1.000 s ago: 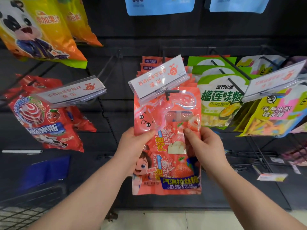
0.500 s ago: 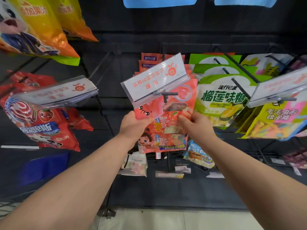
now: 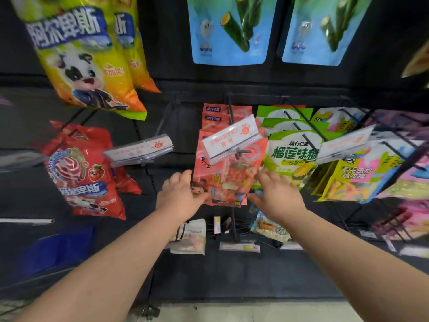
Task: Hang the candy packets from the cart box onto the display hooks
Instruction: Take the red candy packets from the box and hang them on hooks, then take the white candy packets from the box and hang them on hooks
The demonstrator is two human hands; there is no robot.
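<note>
Released now, one pink packet (image 3: 228, 173) hangs between two hands (image 3: 180, 196).

1. "阿尔卑斯" in white on a blue band, printed on the yellow cow packet (image 3: 81, 59) hanging upper left.
2. "阿尔卑斯" again, on the red strawberry packet (image 3: 83, 175) at left.
3. "榴莲味糖" with small "Durian flavor Candy" beneath and "流行e派" above, on the green packet (image 3: 292, 154).
4. "流行e派" on the top corners of the pink candy packets (image 3: 214, 113) behind the hook.
5. "毛毛虫形橡皮糖" on the yellow-green packet (image 3: 355, 173).
6. Red characters on the clear price tag holder (image 3: 232, 138), too blurred to read.
</note>
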